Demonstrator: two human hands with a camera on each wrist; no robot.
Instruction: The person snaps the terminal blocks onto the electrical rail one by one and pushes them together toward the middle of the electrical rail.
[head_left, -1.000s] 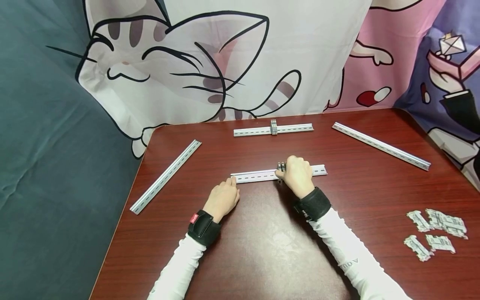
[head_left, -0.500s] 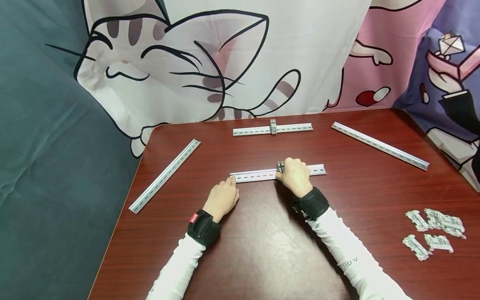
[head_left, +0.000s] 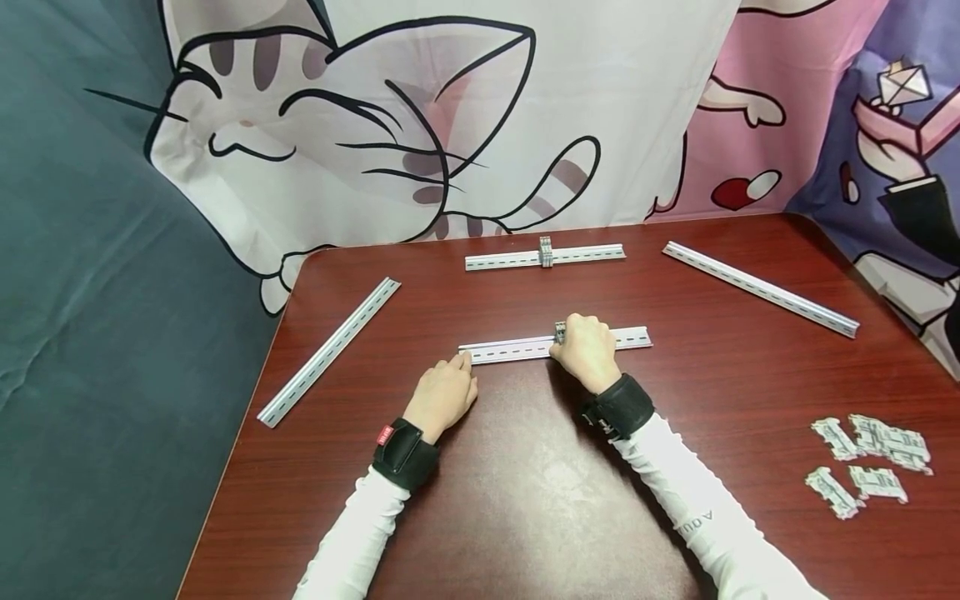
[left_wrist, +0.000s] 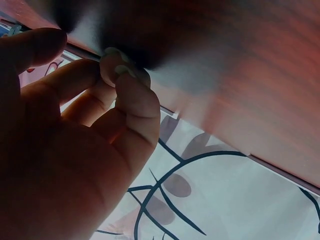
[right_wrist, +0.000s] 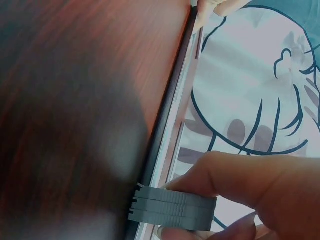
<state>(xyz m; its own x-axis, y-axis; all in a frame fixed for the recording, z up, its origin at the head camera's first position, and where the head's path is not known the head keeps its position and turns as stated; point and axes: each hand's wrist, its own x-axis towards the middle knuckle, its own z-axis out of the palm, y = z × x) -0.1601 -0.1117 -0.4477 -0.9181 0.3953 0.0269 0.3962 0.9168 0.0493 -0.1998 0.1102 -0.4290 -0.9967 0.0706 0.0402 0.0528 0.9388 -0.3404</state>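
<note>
Head view: slotted white metal rail (head_left: 510, 351) lies mid-table on the glossy red-brown wooden table (head_left: 510, 500).
Right hand (head_left: 587, 352) pinches the grey ribbed block (right_wrist: 172, 207), thumb and finger only a block apart, around mid-rail. Left hand (head_left: 441, 392) touches the rail's left end; I can't tell if it grips.

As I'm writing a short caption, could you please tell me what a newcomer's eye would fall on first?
Probably the large cartoon cat on the white cloth behind the table. Next, likely, the right hand pinching a grey block at the central rail, with the left hand touching that rail's left end. Then perhaps the pale pieces at the table's right.
</note>
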